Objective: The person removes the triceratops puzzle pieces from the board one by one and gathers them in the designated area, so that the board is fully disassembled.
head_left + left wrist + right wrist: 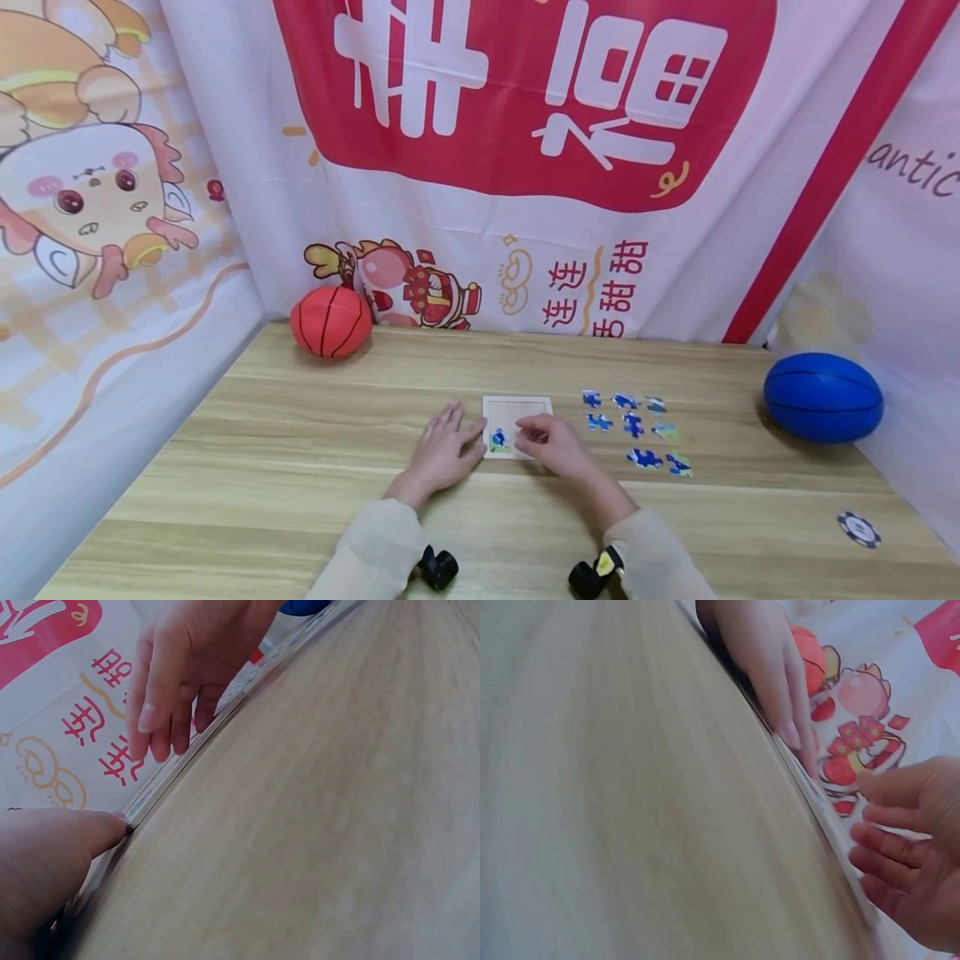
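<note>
A small white-rimmed puzzle tray (pixel 517 398) lies flat on the wooden table. In its lower left corner sits a blue and green jigsaw piece (pixel 498 439). My left hand (pixel 447 447) rests on the table with straight fingers, thumb touching the tray's left edge. Over the tray's right side hovers my right hand (pixel 555 444), fingers loosely bent. The right wrist view shows a gap between that hand's thumb and fingers, with nothing visible in it. Several loose jigsaw pieces (pixel 633 425), blue with some green, lie right of the tray.
A red toy basketball (pixel 331 322) stands at the back left of the table (pixel 247 467). A blue ball (pixel 822 397) is at the right edge, with a black and white round chip (pixel 858 529) nearer the front. Printed curtains (pixel 465 208) hang behind the table and beside it.
</note>
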Available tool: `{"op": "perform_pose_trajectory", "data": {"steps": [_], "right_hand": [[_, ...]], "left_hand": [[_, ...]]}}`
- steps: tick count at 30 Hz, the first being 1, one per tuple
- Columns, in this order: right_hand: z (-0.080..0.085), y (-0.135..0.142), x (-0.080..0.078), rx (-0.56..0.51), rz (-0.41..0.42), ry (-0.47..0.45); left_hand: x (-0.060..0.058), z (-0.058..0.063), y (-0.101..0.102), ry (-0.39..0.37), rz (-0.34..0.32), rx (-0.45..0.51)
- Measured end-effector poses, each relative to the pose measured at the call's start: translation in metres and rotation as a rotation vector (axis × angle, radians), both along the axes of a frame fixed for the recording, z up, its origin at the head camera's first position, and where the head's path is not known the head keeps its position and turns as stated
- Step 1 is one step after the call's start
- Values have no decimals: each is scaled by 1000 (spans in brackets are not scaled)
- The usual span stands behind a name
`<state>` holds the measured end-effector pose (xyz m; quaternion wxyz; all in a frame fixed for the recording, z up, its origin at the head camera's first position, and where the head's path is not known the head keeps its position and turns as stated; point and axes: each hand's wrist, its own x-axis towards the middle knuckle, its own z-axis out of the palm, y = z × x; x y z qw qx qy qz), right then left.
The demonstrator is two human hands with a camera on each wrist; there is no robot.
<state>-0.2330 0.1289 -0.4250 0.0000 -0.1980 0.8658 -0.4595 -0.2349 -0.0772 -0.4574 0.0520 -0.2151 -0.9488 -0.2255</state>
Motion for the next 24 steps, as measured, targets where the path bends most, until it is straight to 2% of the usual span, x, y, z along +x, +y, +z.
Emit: {"op": "perform_pose_trajectory", "data": {"steps": [2,6,10,15,24], "right_hand": [[-15,0,-7,21,0,21],[-23,-5,-7,96,-8,55],[-24,-9,-5,161,-36,83],[-24,-12,-4,183,-53,107],[-21,-16,-6,185,-83,77]], "left_hand": [[0,0,0,1,-2,-7],[1,1,1,-4,-3,-6],[1,2,0,-3,-1,-9],[2,3,0,-8,1,-14],[1,4,0,-12,-5,-5]]}}
